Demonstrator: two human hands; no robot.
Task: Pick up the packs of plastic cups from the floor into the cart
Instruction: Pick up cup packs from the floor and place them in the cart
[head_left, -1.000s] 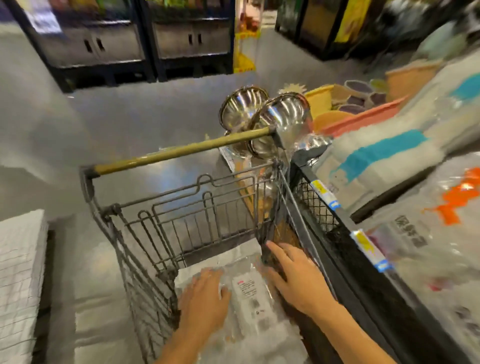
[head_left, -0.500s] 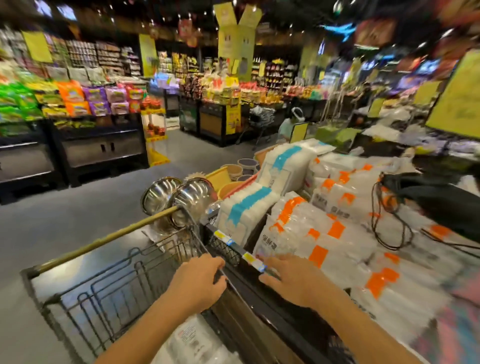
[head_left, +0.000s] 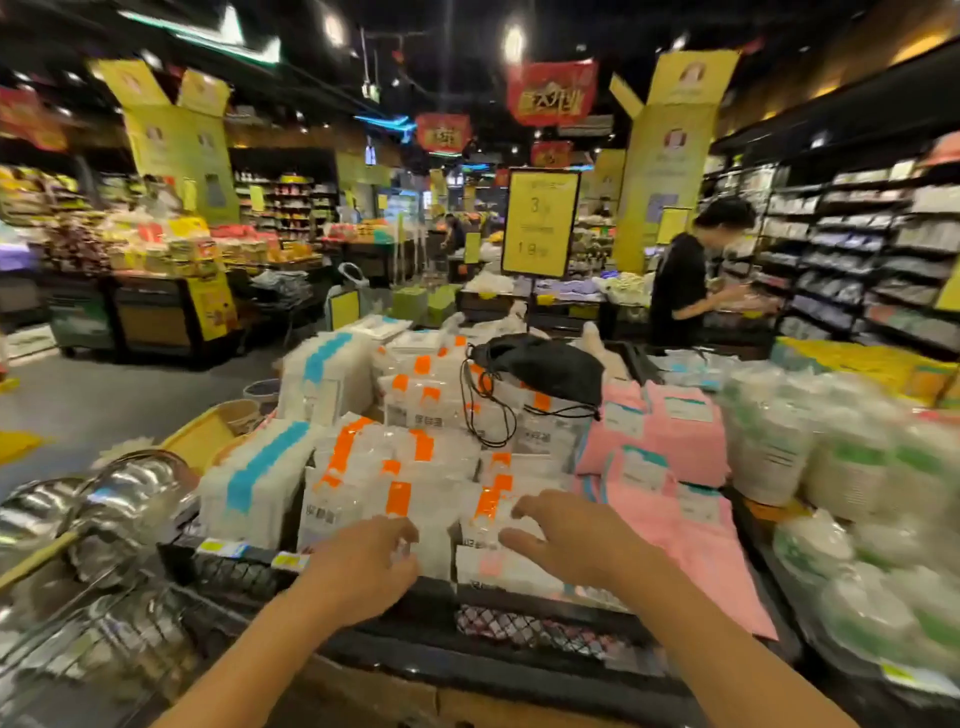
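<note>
Hands, 2: left hand (head_left: 363, 566), right hand (head_left: 566, 540).
Steel bowls (head_left: 119, 509), 2, nested side by side at the left, above the cart (head_left: 104, 649). Only the cart's blurred wire corner and pale handle show, at lower left beside the bin.
Orange-striped packs (head_left: 400, 499): over ten, filling the bin's middle.
Blue-striped packs (head_left: 254, 473): 2 stacks, on the bin's left side.
Pink packs (head_left: 670, 431): about 4, to the right of the orange ones.
Black bag (head_left: 545, 366), 1, with cords, lying on the rear orange packs.
Clear packs (head_left: 769, 452) with green labels: a blurred heap at far right. Whether these are the cup packs cannot be told.
Price sign (head_left: 540, 223), 1, yellow, behind the bin.
Shopper (head_left: 680, 280), 1, in black, at the right shelves.

Surface: a black mesh-fronted bin (head_left: 519, 629). Room: a dim store with a grey floor (head_left: 104, 400), stocked shelves and red banners overhead.

Left hand: fingers loosely curled, empty, over an orange-striped pack near the bin's front rim. Right hand: fingers spread, empty, just above the neighbouring pack. Contact cannot be told for either.
</note>
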